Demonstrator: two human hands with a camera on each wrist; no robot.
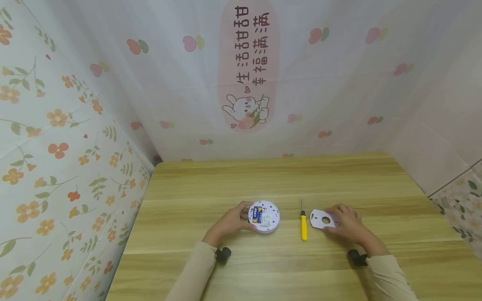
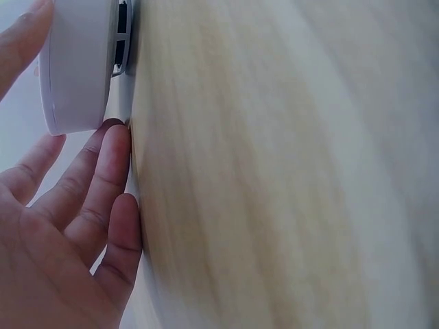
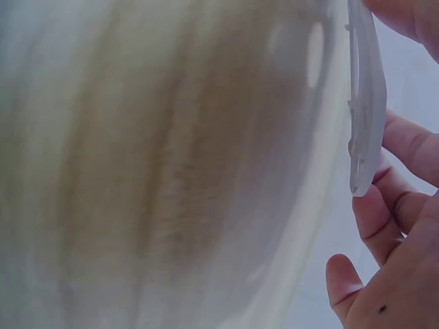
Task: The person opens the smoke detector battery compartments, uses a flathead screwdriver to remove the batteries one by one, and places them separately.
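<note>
My left hand [image 1: 231, 220] grips the left edge of a round white smoke alarm [image 1: 272, 215] between thumb and fingers. Its back faces up, showing blue-and-yellow batteries [image 1: 257, 214] side by side and a printed label. The left wrist view shows the alarm's smooth side wall [image 2: 79, 75], with fingertips at its lower edge. On the other side, my right hand [image 1: 348, 223] pinches the right end of a flat white mounting plate [image 1: 318, 217] with a round hole. Seen edge-on in the right wrist view, the plate [image 3: 370, 110] sits between thumb and fingers.
A screwdriver with a yellow handle [image 1: 303, 228] lies between the two hands, its tip pointing away from me. The wood-grain table [image 1: 211, 179] ends at a printed curtain [image 1: 169, 92] behind, and a floral curtain [image 1: 75, 167] hangs on the left.
</note>
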